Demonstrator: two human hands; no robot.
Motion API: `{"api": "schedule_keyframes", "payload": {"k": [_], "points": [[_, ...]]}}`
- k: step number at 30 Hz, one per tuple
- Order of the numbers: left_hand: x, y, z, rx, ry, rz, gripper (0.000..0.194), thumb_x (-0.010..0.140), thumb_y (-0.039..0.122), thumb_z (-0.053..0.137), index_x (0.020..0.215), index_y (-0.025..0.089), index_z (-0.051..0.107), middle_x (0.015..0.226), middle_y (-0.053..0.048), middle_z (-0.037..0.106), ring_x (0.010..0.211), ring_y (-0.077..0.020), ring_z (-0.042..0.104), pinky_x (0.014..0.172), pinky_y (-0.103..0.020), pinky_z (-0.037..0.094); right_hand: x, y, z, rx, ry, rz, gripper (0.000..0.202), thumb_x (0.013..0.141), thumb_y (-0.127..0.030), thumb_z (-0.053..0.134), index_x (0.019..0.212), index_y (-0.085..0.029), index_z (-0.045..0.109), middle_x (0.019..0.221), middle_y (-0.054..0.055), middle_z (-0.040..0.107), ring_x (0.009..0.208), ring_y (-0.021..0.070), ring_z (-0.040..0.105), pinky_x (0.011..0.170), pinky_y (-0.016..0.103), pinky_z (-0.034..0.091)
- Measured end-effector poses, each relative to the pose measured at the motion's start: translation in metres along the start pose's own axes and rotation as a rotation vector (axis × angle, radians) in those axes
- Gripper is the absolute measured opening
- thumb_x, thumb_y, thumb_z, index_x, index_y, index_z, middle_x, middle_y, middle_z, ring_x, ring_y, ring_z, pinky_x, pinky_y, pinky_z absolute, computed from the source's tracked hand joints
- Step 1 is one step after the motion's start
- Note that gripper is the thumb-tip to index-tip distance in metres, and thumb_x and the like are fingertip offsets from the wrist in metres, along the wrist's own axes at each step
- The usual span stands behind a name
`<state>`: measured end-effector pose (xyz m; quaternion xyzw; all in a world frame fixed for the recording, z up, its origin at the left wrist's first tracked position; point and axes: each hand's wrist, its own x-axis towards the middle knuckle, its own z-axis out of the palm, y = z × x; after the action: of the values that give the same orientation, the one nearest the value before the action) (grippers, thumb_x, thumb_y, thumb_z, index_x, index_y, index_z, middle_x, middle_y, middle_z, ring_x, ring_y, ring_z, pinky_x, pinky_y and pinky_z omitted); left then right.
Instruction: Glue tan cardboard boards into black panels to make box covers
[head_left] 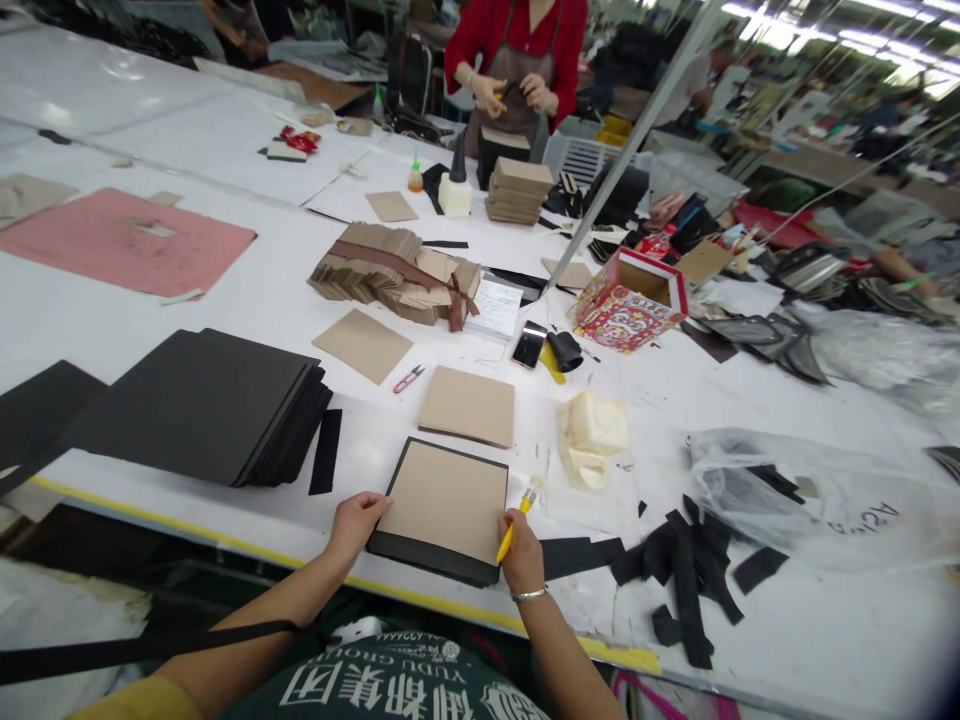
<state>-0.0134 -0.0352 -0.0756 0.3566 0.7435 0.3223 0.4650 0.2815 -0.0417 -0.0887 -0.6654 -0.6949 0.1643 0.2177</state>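
A beige cardboard sheet (451,490) lies on black sheets (431,556), whose dark border shows around it. My left hand (362,520) pinches the cardboard's left edge between thumb and fingers. At the right edge, my right hand (523,550) is closed around a brush (516,522) with a yellow handle, bristles pointing up and away; its fingers also touch the cardboard's side. Just beyond lies a small stack of beige cardboard (466,405). A cut-open whitish plastic jug (592,430) stands to the right of the brush.
A tall stack of black sheets (202,400) and a black strip (325,452) lie left. Thread snips (409,379), a phone (530,344) and a red patterned box (630,305) are farther back. Black scraps (686,570) and a plastic bag (832,510) lie right. A co-worker (517,70) stands opposite.
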Motion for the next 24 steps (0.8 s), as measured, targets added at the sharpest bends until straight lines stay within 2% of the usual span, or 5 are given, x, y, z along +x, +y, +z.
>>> {"api": "schedule_keyframes", "payload": {"k": [7,12,19,24], "points": [[0.000,0.010,-0.001,0.068,-0.005,-0.043,0.029,0.064,0.040,0.057,0.071,0.014,0.067,0.064,-0.002,0.066,0.066,-0.0185,0.059,0.060,-0.025,0.042,0.006,-0.004,-0.002,-0.076,-0.045,0.008,0.022,0.088,-0.029,0.034,0.087,-0.016,0.052,0.065,0.003,0.058,0.056,0.0151,0.055,0.054,0.024,0.038],[-0.001,0.011,0.000,0.144,0.005,-0.071,0.032,0.062,0.046,0.058,0.070,0.016,0.067,0.068,-0.002,0.068,0.070,-0.0202,0.061,0.062,-0.025,0.043,0.009,-0.012,-0.006,-0.174,-0.110,0.039,0.018,0.088,-0.022,0.036,0.082,-0.016,0.052,0.066,0.003,0.058,0.059,0.0134,0.056,0.055,0.021,0.035],[0.000,0.016,0.003,0.214,0.025,-0.130,0.034,0.059,0.048,0.060,0.070,0.017,0.067,0.067,-0.003,0.068,0.071,-0.0216,0.061,0.058,-0.026,0.044,0.010,-0.014,-0.005,-0.251,-0.155,0.112,0.015,0.088,-0.023,0.038,0.088,-0.016,0.052,0.066,0.002,0.059,0.060,0.0129,0.056,0.054,0.021,0.032],[0.002,0.014,0.005,0.226,0.039,-0.114,0.034,0.059,0.048,0.060,0.069,0.017,0.067,0.068,-0.003,0.068,0.071,-0.0211,0.061,0.059,-0.026,0.044,0.011,-0.015,-0.006,-0.249,-0.174,0.127,0.015,0.089,-0.023,0.039,0.088,-0.016,0.051,0.067,0.002,0.059,0.060,0.0124,0.055,0.054,0.021,0.031]]}}
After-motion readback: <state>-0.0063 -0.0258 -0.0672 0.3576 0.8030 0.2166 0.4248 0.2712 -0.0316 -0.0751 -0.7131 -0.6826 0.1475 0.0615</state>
